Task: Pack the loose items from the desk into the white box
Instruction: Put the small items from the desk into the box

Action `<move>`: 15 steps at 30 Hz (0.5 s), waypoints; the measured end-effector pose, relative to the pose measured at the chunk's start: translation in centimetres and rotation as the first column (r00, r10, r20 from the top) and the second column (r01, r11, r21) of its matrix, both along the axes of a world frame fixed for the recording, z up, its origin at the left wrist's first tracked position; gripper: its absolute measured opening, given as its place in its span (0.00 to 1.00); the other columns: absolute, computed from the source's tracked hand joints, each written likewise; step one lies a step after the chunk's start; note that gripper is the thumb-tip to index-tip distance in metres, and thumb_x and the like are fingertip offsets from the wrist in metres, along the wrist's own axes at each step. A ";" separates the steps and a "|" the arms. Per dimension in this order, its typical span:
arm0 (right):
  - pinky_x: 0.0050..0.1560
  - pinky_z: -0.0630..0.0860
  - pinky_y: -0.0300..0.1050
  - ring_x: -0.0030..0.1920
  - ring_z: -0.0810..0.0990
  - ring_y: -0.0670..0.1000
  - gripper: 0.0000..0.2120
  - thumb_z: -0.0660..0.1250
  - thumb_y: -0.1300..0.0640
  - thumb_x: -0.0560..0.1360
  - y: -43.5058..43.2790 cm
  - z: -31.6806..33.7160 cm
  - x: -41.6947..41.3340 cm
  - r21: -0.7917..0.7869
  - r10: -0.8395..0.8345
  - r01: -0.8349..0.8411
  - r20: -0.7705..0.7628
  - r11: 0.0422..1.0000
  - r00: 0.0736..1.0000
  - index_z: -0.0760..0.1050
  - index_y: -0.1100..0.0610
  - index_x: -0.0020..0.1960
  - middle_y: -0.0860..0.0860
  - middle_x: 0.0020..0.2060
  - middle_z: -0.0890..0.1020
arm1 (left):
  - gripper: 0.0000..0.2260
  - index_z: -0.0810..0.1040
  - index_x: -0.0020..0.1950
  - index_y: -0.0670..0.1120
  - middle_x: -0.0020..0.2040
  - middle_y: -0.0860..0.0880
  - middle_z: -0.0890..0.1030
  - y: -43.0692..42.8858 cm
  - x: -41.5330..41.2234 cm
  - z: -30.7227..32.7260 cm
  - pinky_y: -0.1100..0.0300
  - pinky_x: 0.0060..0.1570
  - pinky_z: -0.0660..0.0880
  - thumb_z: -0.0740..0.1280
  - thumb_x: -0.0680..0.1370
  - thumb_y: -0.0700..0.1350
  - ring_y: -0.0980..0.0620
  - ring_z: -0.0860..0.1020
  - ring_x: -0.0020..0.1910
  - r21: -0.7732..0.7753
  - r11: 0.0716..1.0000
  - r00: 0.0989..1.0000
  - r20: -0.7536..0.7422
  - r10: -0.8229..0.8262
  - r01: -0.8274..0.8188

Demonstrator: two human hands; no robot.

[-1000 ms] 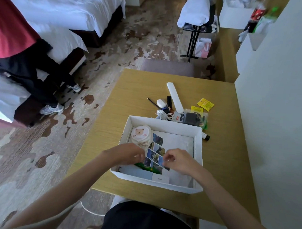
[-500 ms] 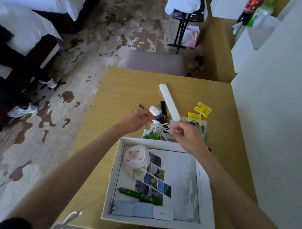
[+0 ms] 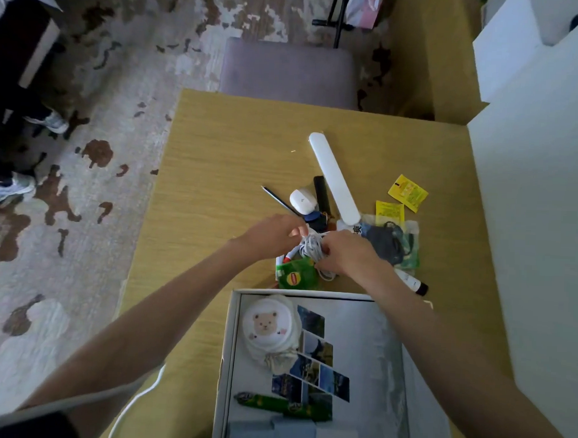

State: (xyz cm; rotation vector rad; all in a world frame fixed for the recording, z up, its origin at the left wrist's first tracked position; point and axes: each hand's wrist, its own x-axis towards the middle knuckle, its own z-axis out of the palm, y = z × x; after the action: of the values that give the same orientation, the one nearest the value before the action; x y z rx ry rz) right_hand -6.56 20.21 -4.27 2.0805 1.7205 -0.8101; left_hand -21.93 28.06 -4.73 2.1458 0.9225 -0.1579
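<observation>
1. Left hand (image 3: pixel 274 234) and right hand (image 3: pixel 348 253) meet over the worktop (image 3: pixel 224 151). Both have fingers curled on the coiled white cable (image 3: pixel 311 247) between them.
2. White box (image 3: pixel 233 331) lies open, just behind the hands, under the forearms.
3. Green tea packet (image 3: pixel 295 274) lies beneath the right hand; white bar (image 3: pixel 333 177) lies beyond both hands.

the table (image 3: pixel 217 157) lies bare left and far of the pile of loose items (image 3: pixel 391 242); a wall (image 3: pixel 526 227) closes the right, the white box (image 3: pixel 229 348) the near side.
</observation>
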 end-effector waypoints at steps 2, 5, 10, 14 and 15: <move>0.40 0.74 0.45 0.40 0.78 0.51 0.15 0.67 0.43 0.73 -0.1 -0.1 0.1 0.040 0.003 -0.003 0.007 0.999 1.000 0.80 0.52 0.51 0.51 0.43 0.80 | 0.10 0.78 0.56 0.48 0.56 0.48 0.81 -0.2 -0.1 0.2 0.49 0.54 0.77 0.61 0.77 0.43 0.49 0.78 0.53 -0.002 1.000 0.999 0.028 0.027 -0.027; 0.40 0.73 0.44 0.39 0.75 0.50 0.14 0.69 0.44 0.72 -0.7 0.4 0.3 0.114 -0.009 0.010 -0.010 0.993 1.000 0.81 0.52 0.50 0.50 0.42 0.77 | 0.10 0.79 0.56 0.47 0.54 0.46 0.82 -0.7 -0.4 0.6 0.52 0.51 0.77 0.61 0.78 0.43 0.49 0.79 0.50 -0.034 0.994 0.991 0.078 0.106 -0.104; 0.37 0.70 0.42 0.39 0.78 0.53 0.11 0.71 0.46 0.70 -2.2 2.0 1.4 0.225 -0.099 0.128 -0.136 0.966 0.986 0.83 0.53 0.45 0.52 0.40 0.79 | 0.09 0.80 0.53 0.47 0.53 0.46 0.82 -1.8 -1.3 1.9 0.55 0.51 0.76 0.63 0.78 0.42 0.50 0.78 0.48 -0.128 0.961 0.949 0.171 0.266 -0.247; 0.39 0.74 0.44 0.39 0.80 0.50 0.08 0.74 0.52 0.69 -4.3 4.1 2.1 0.271 -0.197 0.329 -0.417 0.905 0.887 0.81 0.55 0.43 0.50 0.37 0.81 | 0.08 0.80 0.54 0.49 0.53 0.48 0.82 -3.2 -2.3 3.0 0.62 0.47 0.75 0.63 0.78 0.44 0.50 0.80 0.50 -0.137 0.954 0.937 0.195 0.291 -0.268; 0.38 0.74 0.43 0.38 0.79 0.48 0.06 0.73 0.53 0.70 -4.9 4.7 2.1 0.292 -0.216 0.393 -0.489 0.872 0.845 0.81 0.55 0.44 0.48 0.36 0.82 | 0.08 0.80 0.55 0.50 0.53 0.50 0.81 -3.6 -2.4 3.5 0.65 0.46 0.74 0.64 0.78 0.45 0.50 0.80 0.51 -0.140 0.954 0.934 0.209 0.291 -0.265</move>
State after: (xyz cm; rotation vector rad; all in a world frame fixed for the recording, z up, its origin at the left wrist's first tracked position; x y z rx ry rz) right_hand -4.41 15.36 0.38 2.6557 1.9137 -1.2070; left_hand -24.37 24.42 -1.22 1.8623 1.0439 0.1730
